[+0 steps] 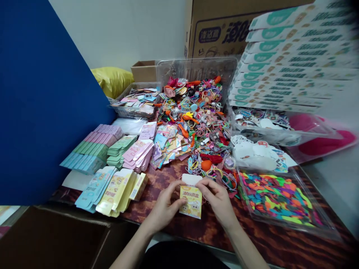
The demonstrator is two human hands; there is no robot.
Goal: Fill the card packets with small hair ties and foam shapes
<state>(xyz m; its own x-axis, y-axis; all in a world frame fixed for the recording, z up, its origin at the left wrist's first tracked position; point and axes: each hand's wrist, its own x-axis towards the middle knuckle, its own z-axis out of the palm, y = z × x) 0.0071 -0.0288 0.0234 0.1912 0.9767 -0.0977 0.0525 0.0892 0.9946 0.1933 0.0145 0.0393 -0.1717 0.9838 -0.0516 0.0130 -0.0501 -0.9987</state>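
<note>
A small yellow box (pixel 192 209) with printed cartoon faces is between my hands, above the front of the table. Its white top flap (pixel 192 179) stands raised. My left hand (pixel 167 203) grips the box by its left side, thumb on the front. At the upper right, my right hand (pixel 214 194) pinches the edge where the flap meets the box. What is inside the box is hidden. Left of my hands lie a stack of flat yellow boxes (pixel 119 188) and one formed yellow box (pixel 138 186).
Small trinkets and hair ties (pixel 196 119) are heaped behind my hands. Cards (pixel 169 144) lie beside pink boxes (pixel 137 151). Bright balloons (pixel 280 198) fill a clear tray at right, below white die-cut pieces (pixel 255 155). A white carton stack (pixel 280 63) rises behind; a blue panel (pixel 50 104) stands left.
</note>
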